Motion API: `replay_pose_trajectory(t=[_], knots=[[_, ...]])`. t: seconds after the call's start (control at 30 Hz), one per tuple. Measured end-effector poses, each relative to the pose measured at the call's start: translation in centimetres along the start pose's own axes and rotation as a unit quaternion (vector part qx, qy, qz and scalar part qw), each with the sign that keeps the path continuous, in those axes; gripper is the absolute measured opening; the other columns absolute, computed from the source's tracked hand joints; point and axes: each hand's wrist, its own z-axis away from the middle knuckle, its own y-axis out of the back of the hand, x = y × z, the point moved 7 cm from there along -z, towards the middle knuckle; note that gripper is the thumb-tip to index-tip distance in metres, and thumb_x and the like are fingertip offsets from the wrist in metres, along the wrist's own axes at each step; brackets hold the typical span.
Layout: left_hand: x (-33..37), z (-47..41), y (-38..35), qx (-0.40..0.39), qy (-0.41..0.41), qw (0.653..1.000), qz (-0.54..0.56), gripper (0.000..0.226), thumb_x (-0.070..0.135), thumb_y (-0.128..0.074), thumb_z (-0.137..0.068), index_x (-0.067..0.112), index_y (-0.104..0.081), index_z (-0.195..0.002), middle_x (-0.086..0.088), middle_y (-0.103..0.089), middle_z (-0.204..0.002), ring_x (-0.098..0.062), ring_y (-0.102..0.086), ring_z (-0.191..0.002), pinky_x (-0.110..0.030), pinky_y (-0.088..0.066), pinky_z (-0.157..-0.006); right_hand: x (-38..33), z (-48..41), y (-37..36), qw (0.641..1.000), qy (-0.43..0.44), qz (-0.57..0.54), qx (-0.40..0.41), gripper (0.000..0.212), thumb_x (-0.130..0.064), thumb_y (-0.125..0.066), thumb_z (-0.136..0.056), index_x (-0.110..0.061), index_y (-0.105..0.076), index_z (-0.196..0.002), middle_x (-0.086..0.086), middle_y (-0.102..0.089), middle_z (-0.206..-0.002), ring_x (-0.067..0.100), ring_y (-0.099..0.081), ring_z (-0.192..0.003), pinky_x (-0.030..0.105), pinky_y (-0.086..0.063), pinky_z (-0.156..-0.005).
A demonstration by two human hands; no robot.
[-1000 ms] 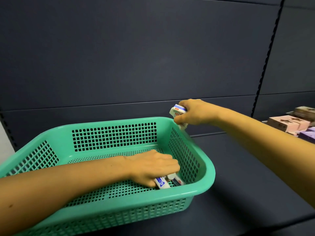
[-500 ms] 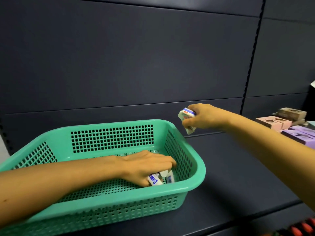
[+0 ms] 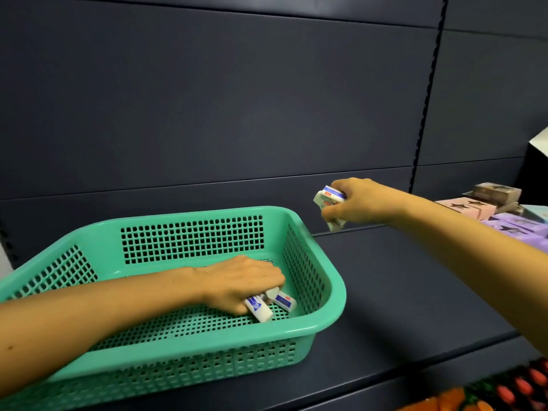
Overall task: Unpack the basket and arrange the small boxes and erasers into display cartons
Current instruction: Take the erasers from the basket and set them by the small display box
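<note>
Green perforated plastic makes up the basket (image 3: 323, 307), which sits on a dark blue-grey shelf (image 3: 415, 292) in front of a matching back panel (image 3: 237, 99) with a slotted upright (image 3: 427, 93) running down it. The left hand (image 3: 243, 284) reaches down inside the basket, near its right front corner, with its fingers curled over a small cluster of erasers (image 3: 268, 304) on the mesh floor; two white ones poke out from under the fingertips, each wrapped in a blue-and-white paper sleeve with a small red mark, but the print is too small and blurred to read. The rest of the basket floor that shows is bare mesh. The right hand (image 3: 360, 203) is held in the air just beyond the basket's right rear corner, above the shelf, closed around a handful of the same kind of erasers (image 3: 329, 203); white ends and blue-and-red sleeve labels stick out on the thumb side, and another end pokes out below the fist, the lettering again illegible. Farther right on the shelf, well apart from the basket, lie flat pink boxes (image 3: 471, 207), a brownish box (image 3: 495, 192) stacked behind them and lilac boxes (image 3: 519, 228) nearer the edge, all printed with dark star shapes; no words on them can be made out. At the lower right corner, below the shelf edge, some orange and red items (image 3: 504, 393) show on a lower level, too blurred to identify.
</note>
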Motion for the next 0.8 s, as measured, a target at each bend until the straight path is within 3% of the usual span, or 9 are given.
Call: replay_pose_trajectory(t=[0.13, 0.2, 0.27, 0.33, 0.43, 0.57, 0.67, 0.73, 0.8], knots=[[-3.3, 0.3, 0.2, -0.041, 0.138, 0.99, 0.002, 0.017, 0.017, -0.053, -0.086, 0.019, -0.045, -0.101, 0.006, -0.048, -0.092, -0.01, -0.04, -0.08, -0.009, -0.021, -0.059, 2.3, 1.7, 0.9, 1.0, -0.016, -0.011, 0.019, 0.018, -0.027, -0.06, -0.086, -0.015, -0.05, -0.095, 0.004, -0.055, -0.09, 0.017, -0.049, -0.077, 0.022, -0.037, -0.057], [-4.3, 0.2, 0.5, -0.062, 0.202, 0.977, 0.027, 0.015, 0.017, -0.052, -0.086, 0.02, -0.044, -0.098, 0.006, -0.053, -0.094, -0.011, -0.044, -0.082, -0.009, -0.025, -0.061, 4.0, 2.6, 1.6, 0.999, -0.03, -0.009, 0.023, 0.019, -0.028, -0.061, -0.085, -0.015, -0.051, -0.096, 0.004, -0.055, -0.091, 0.018, -0.05, -0.078, 0.023, -0.038, -0.058], [-4.8, 0.2, 0.9, -0.055, 0.251, 0.962, 0.091, 0.013, 0.016, -0.054, -0.085, 0.021, -0.044, -0.093, 0.008, -0.053, -0.087, -0.01, -0.048, -0.077, -0.015, -0.035, -0.061, 5.8, 3.3, 2.3, 0.999, -0.041, 0.004, 0.026, 0.02, -0.028, -0.061, -0.085, -0.014, -0.053, -0.097, 0.005, -0.056, -0.091, 0.019, -0.05, -0.078, 0.025, -0.039, -0.06], [-4.7, 0.1, 0.6, -0.06, 0.278, 0.946, 0.154, 0.017, 0.017, -0.058, -0.083, 0.017, -0.05, -0.098, 0.004, -0.059, -0.092, -0.009, -0.055, -0.075, -0.022, -0.044, -0.063, 7.3, 3.8, 2.9, 0.998, -0.046, 0.009, 0.03, 0.023, -0.028, -0.061, -0.084, -0.012, -0.055, -0.099, 0.006, -0.056, -0.091, 0.02, -0.051, -0.079, 0.027, -0.04, -0.065], [-4.2, -0.4, -1.0, -0.099, 0.33, 0.921, 0.179, 0.018, 0.024, -0.059, -0.088, 0.016, -0.045, -0.096, -0.002, -0.057, -0.094, -0.009, -0.058, -0.064, -0.021, -0.051, -0.054, 8.9, 4.2, 3.2, 0.998, -0.05, 0.01, 0.028, 0.026, -0.028, -0.061, -0.084, -0.01, -0.056, -0.103, 0.007, -0.058, -0.094, 0.022, -0.052, -0.082, 0.031, -0.042, -0.073], [-4.6, -1.6, -2.1, -0.068, 0.415, 0.872, 0.252, 0.021, 0.026, -0.059, -0.09, 0.015, -0.041, -0.091, -0.002, -0.058, -0.074, -0.008, -0.055, -0.048, -0.015, -0.045, -0.038, 9.9, 4.4, 3.0, 0.999, -0.046, 0.003, 0.02, 0.021, -0.029, -0.062, -0.085, -0.015, -0.053, -0.097, 0.005, -0.057, -0.092, 0.02, -0.052, -0.08, 0.028, -0.041, -0.069], [-5.6, -2.0, -1.2, 0.0, 0.462, 0.83, 0.313, 0.022, 0.018, -0.06, -0.088, 0.016, -0.04, -0.081, -0.003, -0.058, -0.069, -0.01, -0.053, -0.047, -0.02, -0.047, -0.044, 10.3, 4.5, 2.8, 0.999, -0.045, 0.004, 0.024, 0.019, -0.028, -0.062, -0.084, -0.016, -0.051, -0.093, 0.004, -0.055, -0.088, 0.019, -0.05, -0.077, 0.026, -0.04, -0.062], [-6.4, -1.9, -0.5, 0.044, 0.498, 0.807, 0.313, 0.017, 0.017, -0.058, -0.088, 0.013, -0.042, -0.087, -0.007, -0.057, -0.076, -0.015, -0.053, -0.056, -0.027, -0.048, -0.056, 10.5, 4.7, 2.6, 0.999, -0.045, 0.007, 0.026, 0.019, -0.028, -0.062, -0.085, -0.016, -0.05, -0.092, 0.004, -0.055, -0.088, 0.02, -0.05, -0.077, 0.025, -0.038, -0.06], [-6.4, -2.2, -0.7, 0.041, 0.528, 0.793, 0.302, 0.02, 0.018, -0.058, -0.089, 0.009, -0.041, -0.093, -0.006, -0.054, -0.076, -0.015, -0.052, -0.06, -0.024, -0.046, -0.054, 10.7, 4.9, 2.5, 0.999, -0.044, 0.009, 0.027, 0.019, -0.028, -0.061, -0.086, -0.015, -0.05, -0.094, 0.005, -0.055, -0.09, 0.019, -0.05, -0.078, 0.025, -0.038, -0.06]])
